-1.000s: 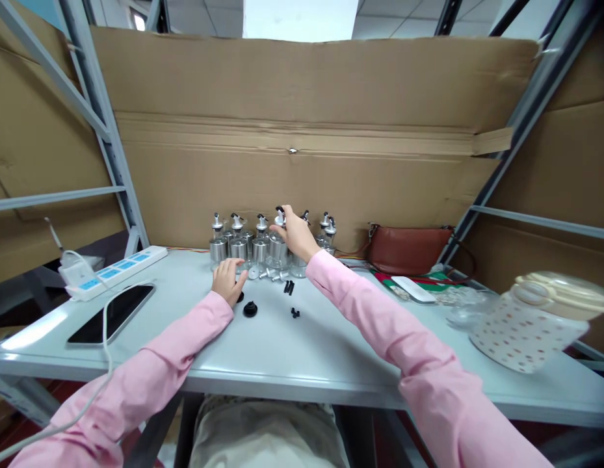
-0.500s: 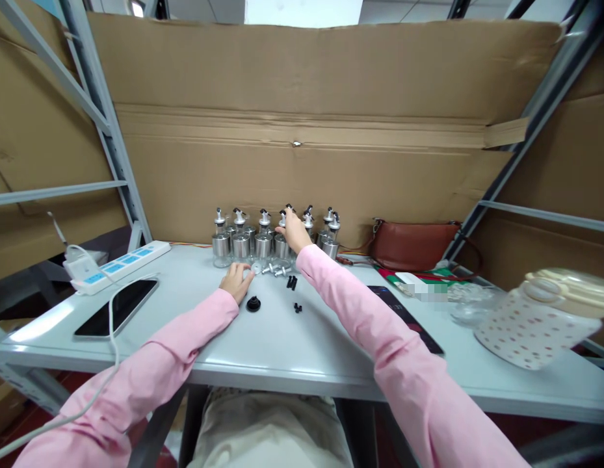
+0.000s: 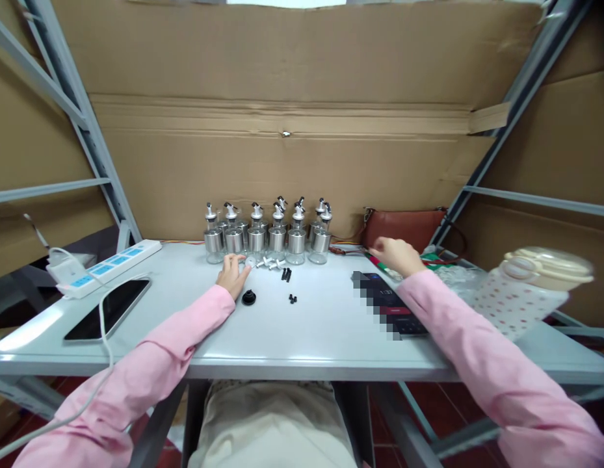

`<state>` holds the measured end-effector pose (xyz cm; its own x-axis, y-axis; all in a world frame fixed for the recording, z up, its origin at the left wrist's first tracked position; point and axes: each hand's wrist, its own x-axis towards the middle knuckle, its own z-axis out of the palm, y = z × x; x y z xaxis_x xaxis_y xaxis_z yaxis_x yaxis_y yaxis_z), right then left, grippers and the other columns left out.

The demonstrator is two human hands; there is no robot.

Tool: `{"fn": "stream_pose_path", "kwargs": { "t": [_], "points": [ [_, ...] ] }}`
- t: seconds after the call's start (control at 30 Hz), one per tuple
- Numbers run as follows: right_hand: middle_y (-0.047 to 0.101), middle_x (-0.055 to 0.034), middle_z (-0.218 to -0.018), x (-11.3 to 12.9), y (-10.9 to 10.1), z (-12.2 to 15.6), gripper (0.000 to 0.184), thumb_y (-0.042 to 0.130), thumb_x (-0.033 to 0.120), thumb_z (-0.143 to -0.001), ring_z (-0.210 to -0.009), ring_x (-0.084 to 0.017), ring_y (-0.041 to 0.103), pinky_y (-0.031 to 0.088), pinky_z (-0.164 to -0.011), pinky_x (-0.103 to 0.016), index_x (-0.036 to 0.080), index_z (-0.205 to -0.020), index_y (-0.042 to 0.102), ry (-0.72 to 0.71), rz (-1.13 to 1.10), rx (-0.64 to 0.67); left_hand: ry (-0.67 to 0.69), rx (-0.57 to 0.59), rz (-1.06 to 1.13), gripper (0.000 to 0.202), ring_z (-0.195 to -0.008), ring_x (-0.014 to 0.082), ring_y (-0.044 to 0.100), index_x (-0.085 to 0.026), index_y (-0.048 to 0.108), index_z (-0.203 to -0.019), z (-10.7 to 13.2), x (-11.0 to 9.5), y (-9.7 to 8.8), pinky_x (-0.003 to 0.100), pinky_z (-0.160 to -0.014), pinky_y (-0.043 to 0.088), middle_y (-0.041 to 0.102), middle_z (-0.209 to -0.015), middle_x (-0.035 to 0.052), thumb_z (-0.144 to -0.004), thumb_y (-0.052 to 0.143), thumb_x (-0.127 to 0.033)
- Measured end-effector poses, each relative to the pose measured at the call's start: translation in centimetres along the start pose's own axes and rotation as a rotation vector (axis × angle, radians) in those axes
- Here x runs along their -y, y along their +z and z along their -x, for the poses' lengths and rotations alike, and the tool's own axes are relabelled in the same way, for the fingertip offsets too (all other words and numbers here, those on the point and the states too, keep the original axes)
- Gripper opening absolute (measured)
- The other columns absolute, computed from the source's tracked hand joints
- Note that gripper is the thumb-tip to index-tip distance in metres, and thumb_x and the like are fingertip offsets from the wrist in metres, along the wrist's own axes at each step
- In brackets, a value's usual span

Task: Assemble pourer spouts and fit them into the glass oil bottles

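My left hand point(image 3: 231, 275) rests on the table with its thumb and fingers apart, beside a small clear disc point(image 3: 249, 262). Several white T-shaped parts point(image 3: 271, 263) lie just right of it. A black round cap point(image 3: 249, 298) sits below the fingertips. Black tubes point(image 3: 286, 275) and small black pieces point(image 3: 292, 299) lie further right. Behind them, glass bottles with steel sleeves point(image 3: 256, 239) and pourer tops stand in rows. My right hand point(image 3: 398, 256) is raised beyond a lit phone point(image 3: 387, 296), fingers curled in, with nothing visible in them.
A second phone point(image 3: 109, 311) and a white power strip point(image 3: 109, 266) lie at left, with a white cable crossing my left sleeve. At right are a brown bag point(image 3: 404, 227), clear plastic wrapping point(image 3: 460, 283) and a dotted cup point(image 3: 526, 292). Cardboard point(image 3: 282, 169) walls the back.
My right hand has left the bottle tops and moved right, over near the phone and bag. That phone's screen is now lit. My left hand stays by the clear disc; the view tilts slightly down.
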<state>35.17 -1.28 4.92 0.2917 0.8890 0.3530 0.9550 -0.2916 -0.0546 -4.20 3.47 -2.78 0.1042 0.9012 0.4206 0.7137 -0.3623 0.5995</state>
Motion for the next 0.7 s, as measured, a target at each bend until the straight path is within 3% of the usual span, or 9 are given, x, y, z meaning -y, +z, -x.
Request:
{"fn": "stream_pose_path", "kwargs": {
  "t": [0.1,0.17,0.37,0.53,0.7],
  "points": [
    [0.063,-0.0165,-0.096,-5.6,2.2,-0.7,0.034,0.053,0.039,-0.073,-0.087,-0.026,0.06,0.041,-0.066,-0.031,0.013,-0.091,0.064,0.108,0.154,0.24,-0.013,0.014,0.005,0.031,-0.09,0.0167,0.053,-0.021,0.045,-0.108,0.0,0.2,0.1,0.038,-0.089,0.041,0.035,-0.114,0.007,-0.082,0.042,-0.039],
    [0.063,-0.0173,-0.096,-7.0,3.3,-1.1,0.036,0.059,0.039,-0.069,-0.088,-0.027,0.059,0.041,-0.066,-0.031,0.012,-0.091,0.064,0.092,0.17,0.253,-0.015,0.02,0.007,0.031,-0.089,0.0162,0.054,-0.021,0.045,-0.107,-0.1,0.3,0.1,0.038,-0.09,0.041,0.035,-0.114,0.0069,-0.082,0.041,-0.039],
    [0.061,-0.0183,-0.078,-7.4,3.6,-2.1,0.019,0.065,0.03,-0.065,-0.08,-0.026,0.059,0.037,-0.061,-0.032,0.013,-0.069,0.062,0.135,0.093,0.227,0.009,0.044,0.027,0.027,-0.087,0.0151,0.053,-0.021,0.045,-0.105,-0.2,0.6,0.1,0.039,-0.092,0.039,0.035,-0.112,0.0063,-0.083,0.041,-0.037],
    [0.057,-0.0161,-0.071,-7.8,3.5,-2.8,0.02,0.073,0.023,-0.052,-0.074,-0.024,0.058,0.035,-0.057,-0.031,0.014,-0.06,0.057,0.13,0.077,0.257,0.01,0.056,0.01,0.027,-0.086,0.0151,0.052,-0.021,0.045,-0.105,-0.1,0.5,0.1,0.039,-0.091,0.04,0.035,-0.112,0.0062,-0.083,0.041,-0.037],
    [0.057,-0.0138,-0.065,-8.4,2.9,-4.3,0.019,0.073,0.022,-0.05,-0.068,-0.02,0.057,0.035,-0.057,-0.03,0.012,-0.054,0.057,0.139,0.021,0.279,0.022,0.06,0.003,0.027,-0.086,0.0149,0.052,-0.021,0.045,-0.105,-0.1,0.4,0.1,0.038,-0.091,0.04,0.035,-0.11,0.0058,-0.083,0.041,-0.036]
  ]
}}
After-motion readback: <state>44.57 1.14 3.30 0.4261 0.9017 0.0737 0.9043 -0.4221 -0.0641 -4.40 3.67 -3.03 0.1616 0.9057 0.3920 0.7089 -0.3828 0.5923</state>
